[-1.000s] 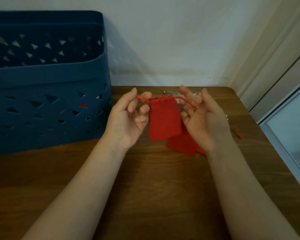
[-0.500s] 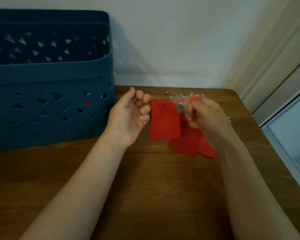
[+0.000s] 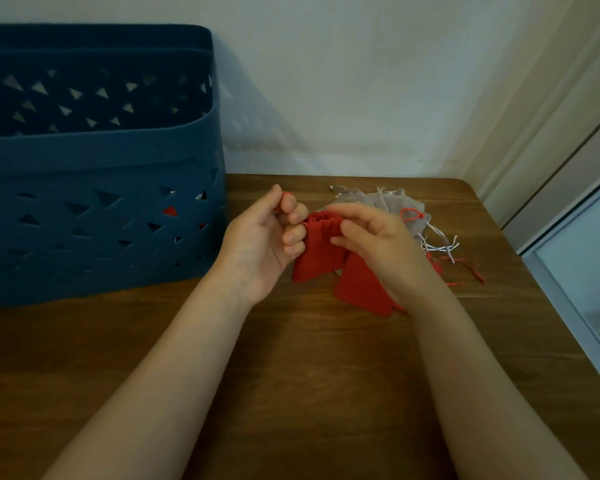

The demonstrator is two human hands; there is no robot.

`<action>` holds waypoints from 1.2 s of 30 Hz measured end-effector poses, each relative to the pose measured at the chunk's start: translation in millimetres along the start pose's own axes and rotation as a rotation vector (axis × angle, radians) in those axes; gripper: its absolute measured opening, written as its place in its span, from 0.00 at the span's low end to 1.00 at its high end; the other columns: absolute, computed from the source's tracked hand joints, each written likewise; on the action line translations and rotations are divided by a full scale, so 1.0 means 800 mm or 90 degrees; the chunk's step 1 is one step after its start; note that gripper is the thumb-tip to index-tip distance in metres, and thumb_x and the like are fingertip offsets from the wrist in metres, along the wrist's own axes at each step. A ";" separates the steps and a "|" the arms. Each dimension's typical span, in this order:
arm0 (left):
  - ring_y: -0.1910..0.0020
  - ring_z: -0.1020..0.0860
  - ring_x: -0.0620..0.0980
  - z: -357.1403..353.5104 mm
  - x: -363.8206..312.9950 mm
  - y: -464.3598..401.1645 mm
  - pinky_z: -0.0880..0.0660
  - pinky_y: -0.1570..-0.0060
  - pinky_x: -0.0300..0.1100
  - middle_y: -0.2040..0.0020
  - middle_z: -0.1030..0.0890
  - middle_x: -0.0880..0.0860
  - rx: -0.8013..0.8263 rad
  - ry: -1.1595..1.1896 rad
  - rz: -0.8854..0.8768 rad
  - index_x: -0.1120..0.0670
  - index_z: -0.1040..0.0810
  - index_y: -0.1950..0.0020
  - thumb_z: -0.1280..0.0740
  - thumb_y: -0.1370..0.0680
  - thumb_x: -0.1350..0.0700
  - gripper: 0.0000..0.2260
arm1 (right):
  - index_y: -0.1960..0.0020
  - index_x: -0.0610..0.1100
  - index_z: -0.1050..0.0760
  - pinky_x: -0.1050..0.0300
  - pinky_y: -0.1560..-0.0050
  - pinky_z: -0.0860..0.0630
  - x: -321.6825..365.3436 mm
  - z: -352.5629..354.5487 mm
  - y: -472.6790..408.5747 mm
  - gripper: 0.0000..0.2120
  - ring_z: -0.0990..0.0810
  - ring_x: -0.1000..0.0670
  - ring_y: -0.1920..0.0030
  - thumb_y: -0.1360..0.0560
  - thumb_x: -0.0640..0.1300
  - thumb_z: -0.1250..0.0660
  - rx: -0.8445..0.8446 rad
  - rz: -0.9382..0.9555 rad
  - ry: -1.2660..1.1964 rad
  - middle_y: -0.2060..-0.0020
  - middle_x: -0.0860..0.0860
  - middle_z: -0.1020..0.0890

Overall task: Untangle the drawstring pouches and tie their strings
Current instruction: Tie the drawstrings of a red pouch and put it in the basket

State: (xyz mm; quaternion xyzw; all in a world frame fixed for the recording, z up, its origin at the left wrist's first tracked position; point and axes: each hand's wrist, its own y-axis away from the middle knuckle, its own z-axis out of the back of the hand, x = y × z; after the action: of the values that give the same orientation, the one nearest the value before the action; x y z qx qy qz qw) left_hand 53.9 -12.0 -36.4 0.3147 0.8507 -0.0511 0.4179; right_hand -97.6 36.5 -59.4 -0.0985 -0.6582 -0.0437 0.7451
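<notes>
Red cloth is the centre of the work: a small red pouch [image 3: 314, 251] hangs between both hands above the wooden table [image 3: 291, 358], with its gathered mouth at the top. The left hand [image 3: 262, 244] has its fingers curled, and a bit of red string [image 3: 284, 193] shows at the tip of the thumb, so it seems to pinch one end of the cord. The right hand [image 3: 378, 247] pinches the gathered mouth with thumb and forefinger, and its other fingers are loosely bent. A second red pouch [image 3: 361, 289] lies on the table just under the right hand, and far right of it rests a heap of grey pouches [image 3: 378, 202] with white strings [image 3: 440, 244] and loose red cords mixed together. A blue basket [image 3: 94, 209] stands at the left. The risk, as I judge it, is that a strong pull on one side only draws the cord out of its channel, or closes the mouth unevenly. Also the hanging pouch can catch the cords of the heap and drag them, which makes a new tangle. If the thin string slips from the left thumb, the knot cannot be started.
</notes>
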 end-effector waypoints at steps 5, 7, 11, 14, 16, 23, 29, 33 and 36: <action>0.76 0.39 0.42 0.001 -0.006 0.000 0.39 0.77 0.33 0.71 0.34 0.47 -0.005 -0.022 -0.019 0.52 0.32 0.65 0.47 0.18 0.50 0.17 | 0.59 0.41 0.24 0.56 0.59 0.31 0.001 0.016 0.000 0.12 0.25 0.52 0.62 0.21 0.45 0.40 -0.003 0.160 0.574 0.65 0.51 0.23; 0.76 0.39 0.42 0.000 -0.008 0.000 0.40 0.77 0.33 0.71 0.35 0.47 -0.010 -0.037 -0.030 0.52 0.33 0.66 0.46 0.18 0.49 0.17 | 0.64 0.44 0.29 0.57 0.63 0.34 0.004 0.022 -0.001 0.16 0.30 0.55 0.66 0.22 0.50 0.43 -0.055 0.223 0.594 0.70 0.54 0.28; 0.77 0.41 0.43 0.004 -0.012 -0.002 0.41 0.77 0.34 0.73 0.40 0.47 -0.054 -0.038 -0.058 0.52 0.34 0.71 0.44 0.19 0.48 0.21 | 0.72 0.46 0.39 0.60 0.69 0.41 0.011 0.030 -0.001 0.18 0.38 0.54 0.73 0.24 0.43 0.40 -0.148 0.280 0.380 0.77 0.55 0.39; 0.76 0.41 0.44 0.004 -0.010 -0.003 0.40 0.76 0.35 0.74 0.40 0.47 -0.068 -0.105 -0.097 0.52 0.35 0.71 0.44 0.19 0.48 0.21 | 0.74 0.49 0.42 0.60 0.72 0.44 0.011 0.024 -0.002 0.20 0.40 0.56 0.76 0.28 0.40 0.38 -0.231 0.227 0.300 0.81 0.54 0.39; 0.75 0.39 0.44 0.004 -0.009 -0.002 0.39 0.73 0.36 0.73 0.38 0.47 -0.066 -0.222 -0.125 0.53 0.33 0.69 0.44 0.18 0.49 0.19 | 0.71 0.52 0.32 0.67 0.71 0.40 0.011 0.018 -0.004 0.17 0.34 0.58 0.76 0.27 0.39 0.34 -0.232 0.204 0.300 0.80 0.58 0.31; 0.63 0.27 0.37 -0.003 -0.008 0.009 0.32 0.56 0.34 0.60 0.25 0.44 0.018 -0.615 -0.277 0.54 0.23 0.63 0.43 0.18 0.51 0.18 | 0.41 0.51 0.25 0.66 0.73 0.42 0.018 -0.014 0.001 0.15 0.39 0.58 0.76 0.26 0.38 0.33 -0.022 0.184 0.190 0.78 0.57 0.36; 0.41 0.29 0.32 -0.006 -0.010 0.012 0.33 0.43 0.35 0.40 0.26 0.39 0.015 -0.736 -0.330 0.51 0.23 0.70 0.39 0.22 0.49 0.17 | 0.60 0.53 0.25 0.66 0.68 0.36 0.021 -0.032 0.006 0.14 0.32 0.61 0.72 0.25 0.34 0.35 -0.042 0.227 0.118 0.75 0.57 0.28; 0.65 0.25 0.32 -0.012 -0.007 0.018 0.29 0.60 0.30 0.59 0.22 0.41 0.025 -0.567 -0.283 0.54 0.22 0.54 0.37 0.22 0.54 0.06 | 0.61 0.49 0.23 0.67 0.70 0.35 0.024 -0.038 0.007 0.12 0.30 0.61 0.72 0.23 0.37 0.38 -0.057 0.156 -0.010 0.76 0.55 0.25; 0.75 0.27 0.36 -0.010 -0.001 0.014 0.33 0.73 0.28 0.67 0.22 0.44 0.016 -0.476 -0.209 0.55 0.28 0.41 0.34 0.23 0.59 0.12 | 0.59 0.45 0.24 0.66 0.77 0.45 0.026 -0.035 0.005 0.12 0.40 0.59 0.78 0.20 0.38 0.43 -0.070 0.047 -0.174 0.79 0.58 0.35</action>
State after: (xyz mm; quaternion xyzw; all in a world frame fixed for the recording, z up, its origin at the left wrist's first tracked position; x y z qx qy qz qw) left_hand 55.2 -0.5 -28.9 0.1398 0.6781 -0.2385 0.6810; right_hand -67.1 36.3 -42.3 -0.1683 -0.7461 -0.0382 0.6431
